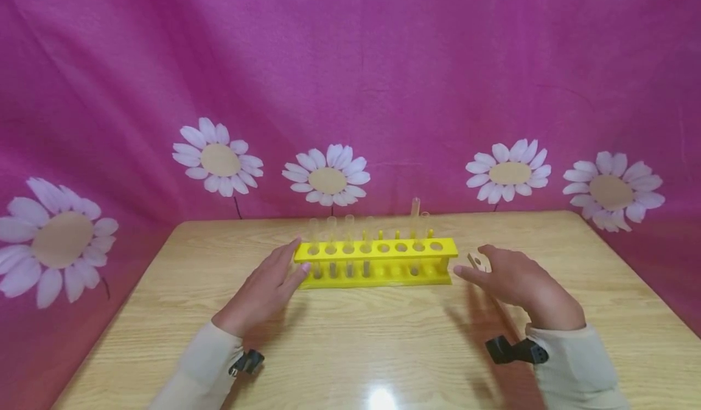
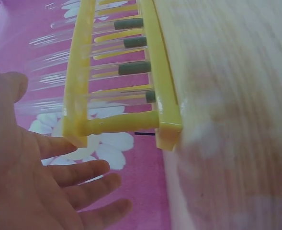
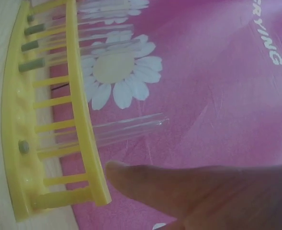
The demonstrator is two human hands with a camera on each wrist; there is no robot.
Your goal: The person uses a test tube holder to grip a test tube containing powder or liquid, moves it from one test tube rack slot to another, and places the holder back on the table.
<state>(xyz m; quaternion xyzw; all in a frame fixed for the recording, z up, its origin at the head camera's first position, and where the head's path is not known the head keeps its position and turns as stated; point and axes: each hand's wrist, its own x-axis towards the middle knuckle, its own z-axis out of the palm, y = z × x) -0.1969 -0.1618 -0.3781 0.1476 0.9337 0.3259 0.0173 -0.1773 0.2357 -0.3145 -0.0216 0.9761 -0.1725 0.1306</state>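
Observation:
A yellow test tube rack (image 1: pixel 375 281) stands on the table, with several clear test tubes (image 1: pixel 349 230) upright in it. Their bottoms hold a grey-green content (image 2: pixel 134 67). By the rack's left end is my left hand (image 1: pixel 268 285), fingers extended; in the left wrist view its index fingertip lies at the end of the top bar, and I cannot tell whether it touches. My right hand (image 1: pixel 520 282) is just off the right end, fingers loosely bent. In the right wrist view its thumb (image 3: pixel 141 184) points at the top bar. Close to these fingers shows a small wooden piece (image 1: pixel 472 261), partly hidden.
The wooden table (image 1: pixel 339 343) carries the rack near its far edge. Behind it hangs a magenta cloth (image 1: pixel 383 81) printed with white daisies. A black camera mount sits at each sleeve cuff.

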